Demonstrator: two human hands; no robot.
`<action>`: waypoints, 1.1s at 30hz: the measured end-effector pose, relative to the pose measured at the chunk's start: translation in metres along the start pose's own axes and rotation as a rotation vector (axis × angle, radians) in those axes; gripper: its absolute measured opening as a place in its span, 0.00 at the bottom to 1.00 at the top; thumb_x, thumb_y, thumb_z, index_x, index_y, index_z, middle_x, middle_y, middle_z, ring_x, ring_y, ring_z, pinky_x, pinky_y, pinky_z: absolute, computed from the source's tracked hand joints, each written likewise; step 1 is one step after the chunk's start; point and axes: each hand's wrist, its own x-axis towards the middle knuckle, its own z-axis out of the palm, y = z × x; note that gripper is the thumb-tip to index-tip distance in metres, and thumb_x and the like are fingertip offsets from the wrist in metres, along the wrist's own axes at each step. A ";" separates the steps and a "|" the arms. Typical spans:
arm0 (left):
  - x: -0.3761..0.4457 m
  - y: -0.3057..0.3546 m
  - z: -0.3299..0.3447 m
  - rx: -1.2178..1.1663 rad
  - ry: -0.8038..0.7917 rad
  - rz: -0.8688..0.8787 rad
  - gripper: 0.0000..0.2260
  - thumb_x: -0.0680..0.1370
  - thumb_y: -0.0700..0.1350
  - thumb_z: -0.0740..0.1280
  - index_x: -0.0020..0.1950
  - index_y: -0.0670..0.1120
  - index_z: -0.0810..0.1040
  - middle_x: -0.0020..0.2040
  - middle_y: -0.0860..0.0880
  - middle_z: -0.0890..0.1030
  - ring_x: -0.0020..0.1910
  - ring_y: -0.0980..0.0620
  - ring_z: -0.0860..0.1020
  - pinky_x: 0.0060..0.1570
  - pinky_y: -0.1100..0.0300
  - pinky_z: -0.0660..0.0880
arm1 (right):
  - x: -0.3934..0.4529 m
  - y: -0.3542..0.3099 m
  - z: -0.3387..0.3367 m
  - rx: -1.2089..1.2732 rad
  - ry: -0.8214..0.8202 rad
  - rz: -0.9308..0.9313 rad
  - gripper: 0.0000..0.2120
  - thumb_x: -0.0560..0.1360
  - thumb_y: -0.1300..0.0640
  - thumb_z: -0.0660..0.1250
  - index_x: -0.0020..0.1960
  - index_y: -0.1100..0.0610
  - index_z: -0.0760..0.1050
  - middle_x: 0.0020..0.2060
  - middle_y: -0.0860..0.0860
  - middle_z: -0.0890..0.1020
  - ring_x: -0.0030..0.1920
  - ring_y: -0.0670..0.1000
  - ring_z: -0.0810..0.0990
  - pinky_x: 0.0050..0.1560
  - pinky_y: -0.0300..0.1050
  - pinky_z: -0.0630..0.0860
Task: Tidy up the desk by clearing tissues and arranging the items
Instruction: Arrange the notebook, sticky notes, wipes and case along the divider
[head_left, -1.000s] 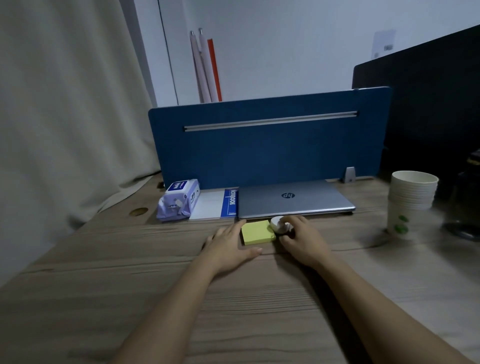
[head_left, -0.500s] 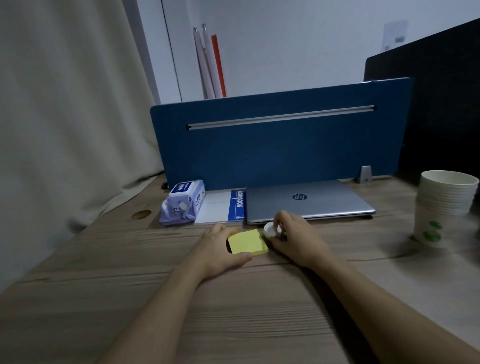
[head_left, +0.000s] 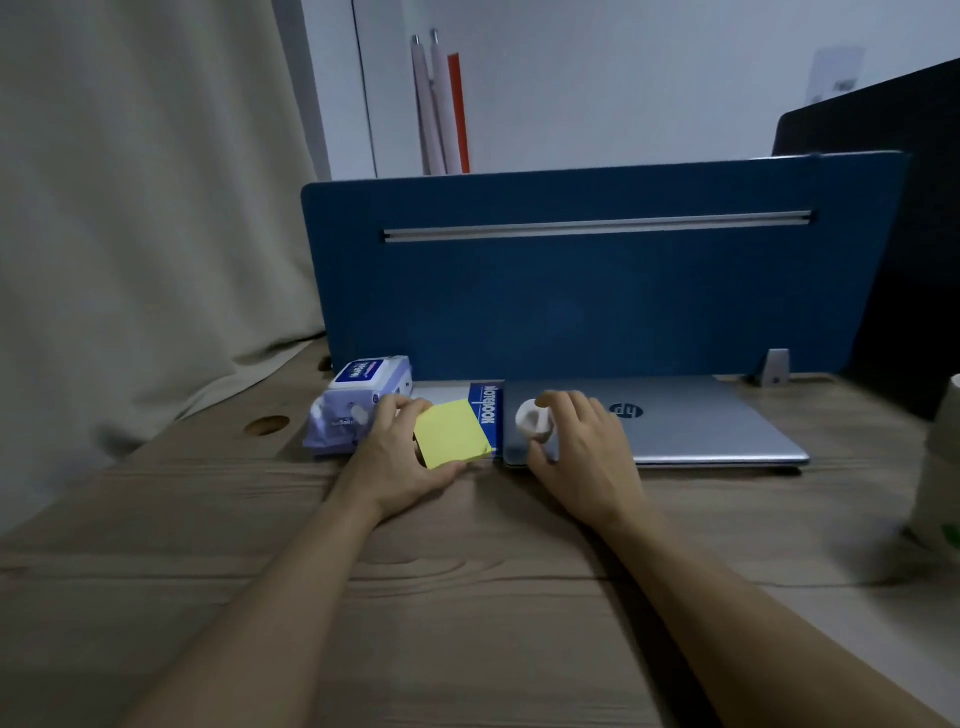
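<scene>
Left hand (head_left: 397, 457) gripping yellow sticky-note pad (head_left: 451, 433) over notebook (head_left: 485, 415), wipes pack (head_left: 358, 402) just beyond; right hand (head_left: 582, 447) pinching small white roll (head_left: 532, 420) above closed laptop (head_left: 675, 421).

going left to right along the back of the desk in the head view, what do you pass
round hole in the wooden desk → purple wet wipes pack → left hand holding yellow sticky note pad → blue-spined notebook → right hand holding small white round object → silver closed laptop → stack of paper cups

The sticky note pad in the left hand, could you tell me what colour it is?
Yellow: the sticky note pad, seen in the head view.
</scene>
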 end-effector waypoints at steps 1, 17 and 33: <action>0.006 -0.001 0.004 0.006 0.015 0.007 0.36 0.63 0.63 0.73 0.66 0.49 0.69 0.60 0.52 0.64 0.57 0.50 0.73 0.58 0.54 0.73 | 0.003 0.001 0.004 -0.004 0.006 -0.003 0.17 0.68 0.55 0.68 0.57 0.55 0.72 0.50 0.53 0.79 0.47 0.57 0.76 0.45 0.54 0.74; 0.072 -0.021 0.048 0.091 -0.287 -0.006 0.28 0.80 0.52 0.62 0.78 0.47 0.61 0.79 0.51 0.59 0.76 0.51 0.60 0.71 0.58 0.57 | 0.026 0.006 0.033 0.136 0.102 0.015 0.13 0.72 0.58 0.68 0.55 0.58 0.72 0.49 0.53 0.79 0.45 0.56 0.75 0.44 0.51 0.73; 0.059 -0.012 0.032 -0.282 -0.074 -0.122 0.21 0.76 0.33 0.56 0.65 0.47 0.76 0.66 0.47 0.76 0.66 0.51 0.72 0.65 0.58 0.68 | 0.031 -0.014 0.061 -0.099 -0.223 -0.206 0.07 0.77 0.48 0.57 0.48 0.50 0.63 0.42 0.50 0.80 0.41 0.55 0.72 0.42 0.50 0.64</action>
